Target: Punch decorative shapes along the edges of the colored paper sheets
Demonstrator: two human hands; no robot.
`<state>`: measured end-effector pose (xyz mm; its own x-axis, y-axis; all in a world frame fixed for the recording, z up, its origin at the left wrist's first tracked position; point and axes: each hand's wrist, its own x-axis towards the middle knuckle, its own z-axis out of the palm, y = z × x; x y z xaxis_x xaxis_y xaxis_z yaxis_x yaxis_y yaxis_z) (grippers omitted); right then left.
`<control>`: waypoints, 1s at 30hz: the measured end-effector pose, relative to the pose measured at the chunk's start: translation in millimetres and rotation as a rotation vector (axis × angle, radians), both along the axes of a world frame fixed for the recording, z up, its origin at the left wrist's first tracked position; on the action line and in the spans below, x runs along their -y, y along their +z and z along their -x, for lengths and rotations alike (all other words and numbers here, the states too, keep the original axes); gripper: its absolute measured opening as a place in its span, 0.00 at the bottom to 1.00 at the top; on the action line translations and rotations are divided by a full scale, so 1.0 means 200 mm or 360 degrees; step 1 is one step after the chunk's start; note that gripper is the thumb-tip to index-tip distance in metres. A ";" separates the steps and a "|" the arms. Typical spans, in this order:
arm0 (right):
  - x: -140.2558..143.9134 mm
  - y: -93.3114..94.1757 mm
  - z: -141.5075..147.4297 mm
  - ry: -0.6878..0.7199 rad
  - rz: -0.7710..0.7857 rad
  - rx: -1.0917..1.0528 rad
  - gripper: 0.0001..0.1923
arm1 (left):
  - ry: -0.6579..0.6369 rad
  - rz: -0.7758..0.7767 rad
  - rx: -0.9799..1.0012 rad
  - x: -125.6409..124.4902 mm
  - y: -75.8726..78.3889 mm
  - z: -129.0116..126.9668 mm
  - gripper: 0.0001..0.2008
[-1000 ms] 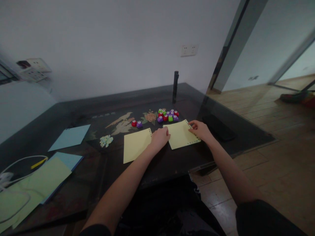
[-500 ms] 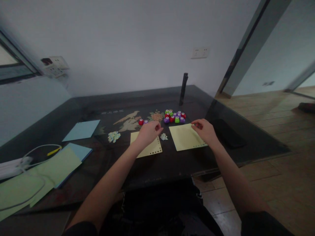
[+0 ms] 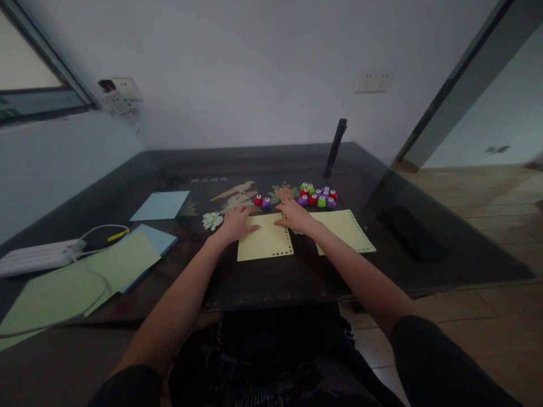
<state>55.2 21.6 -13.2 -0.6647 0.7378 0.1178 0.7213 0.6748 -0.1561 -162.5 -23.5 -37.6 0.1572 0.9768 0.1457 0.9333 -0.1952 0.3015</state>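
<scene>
Nearest, both forearms reach out over the near edge of the dark glass-topped bench [image 3: 297, 282]. Both hands lie flat and spread on a yellow sheet [image 3: 265, 244] with a row of punched holes along its near and right edges, gripping nothing. This sheet sits near the middle of the bench, a little back from the near edge. The left hand [image 3: 234, 222] rests on the sheet's far left corner, fingers pointing right, and the right hand [image 3: 296, 215] rests on its far right corner, fingers pointing left. Just right of it lies a second yellow sheet [image 3: 348, 230], also holed along its edges, with the right forearm crossing its near left corner.

Off to the near left lie a pale green sheet [image 3: 63, 280] with a blue sheet [image 3: 158, 240] showing from under it, a white cable looping across them, and a white power strip [image 3: 36, 257] at the left edge. A little heap of paper bits [image 3: 212, 220] sits just left of the left hand. Farther left lies another blue sheet [image 3: 160, 204].

Just beyond the hands stand a red and a purple punch [image 3: 262, 202], and to their right a cluster of punches [image 3: 318, 195] in red, green and purple. Farthest, a dark slim post [image 3: 335, 148] stands upright near the wall.
</scene>
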 end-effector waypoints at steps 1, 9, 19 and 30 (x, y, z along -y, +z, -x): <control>-0.01 -0.02 0.00 0.0010 -0.0020 0.0000 0.25 | 0.0022 0.0000 -0.0013 0.00 0.00 0.00 0.26; -0.03 -0.10 -0.01 0.0055 -0.0117 -0.0125 0.20 | 0.0057 0.0022 -0.0071 0.01 0.03 0.00 0.24; 0.01 -0.07 0.00 -0.0197 -0.0006 -0.0344 0.10 | 0.0055 -0.0031 -0.0077 0.01 0.03 -0.01 0.21; -0.02 -0.06 -0.03 -0.0241 0.0341 -0.0750 0.13 | 0.0035 -0.0085 0.0380 -0.03 0.06 0.06 0.18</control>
